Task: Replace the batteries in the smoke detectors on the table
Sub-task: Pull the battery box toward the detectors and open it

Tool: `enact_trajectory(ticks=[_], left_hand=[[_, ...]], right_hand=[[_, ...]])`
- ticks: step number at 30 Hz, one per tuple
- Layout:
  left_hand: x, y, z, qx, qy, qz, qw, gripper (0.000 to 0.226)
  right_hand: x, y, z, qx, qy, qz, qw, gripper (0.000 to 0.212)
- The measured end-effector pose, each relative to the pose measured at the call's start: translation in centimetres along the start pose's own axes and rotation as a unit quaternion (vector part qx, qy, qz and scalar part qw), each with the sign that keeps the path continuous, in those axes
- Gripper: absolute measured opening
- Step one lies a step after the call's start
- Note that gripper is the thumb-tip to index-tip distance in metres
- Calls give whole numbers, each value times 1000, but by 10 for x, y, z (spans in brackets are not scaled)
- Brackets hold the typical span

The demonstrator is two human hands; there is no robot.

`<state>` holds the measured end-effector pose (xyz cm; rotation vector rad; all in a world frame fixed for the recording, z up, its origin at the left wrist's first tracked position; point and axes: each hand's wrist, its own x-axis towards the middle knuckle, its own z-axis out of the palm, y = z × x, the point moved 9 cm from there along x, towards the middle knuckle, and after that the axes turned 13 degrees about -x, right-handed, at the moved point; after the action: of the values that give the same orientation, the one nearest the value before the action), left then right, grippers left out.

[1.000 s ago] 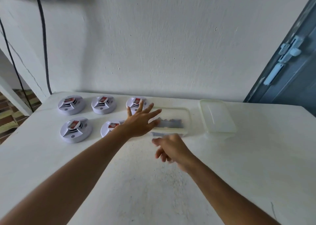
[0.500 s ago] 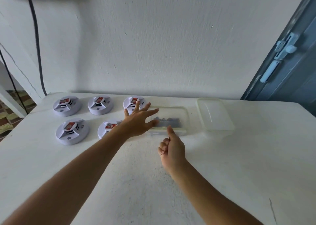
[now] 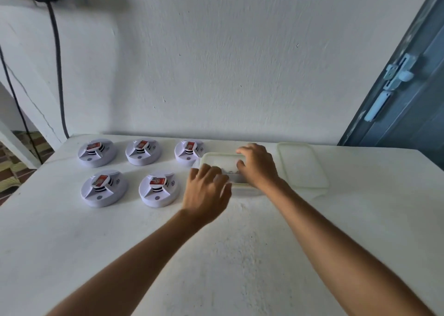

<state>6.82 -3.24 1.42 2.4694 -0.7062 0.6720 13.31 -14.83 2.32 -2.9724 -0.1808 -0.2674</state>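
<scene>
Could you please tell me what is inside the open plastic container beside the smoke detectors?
Through the container only a few small dark items show, too blurred to identify. The right hand and left hand cover the rest.

A: What is on the arms?
B: Nothing. Both arms are bare, with no sleeves.
A: Any rings or a watch?
B: None on the left hand (image 3: 206, 190) or right hand (image 3: 258, 165).

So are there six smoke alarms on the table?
No, five smoke detectors sit on the table: three in the back row and two in the front row.
</scene>
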Motion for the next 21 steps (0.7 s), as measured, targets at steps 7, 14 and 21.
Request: enact_trajectory(ticks=[7,14,21], left_hand=[[-6,-22,16,60,-156,-98,981,61],[28,-43,32,60,-270,-126,953,63],[29,-59,40,30,-303,-122,945,73]], right_hand=[[-13,13,5,-128,-28,9,991,37],[-41,5,0,-136,-42,58,988,44],[-72,-2,-10,-40,-28,61,997,30]])
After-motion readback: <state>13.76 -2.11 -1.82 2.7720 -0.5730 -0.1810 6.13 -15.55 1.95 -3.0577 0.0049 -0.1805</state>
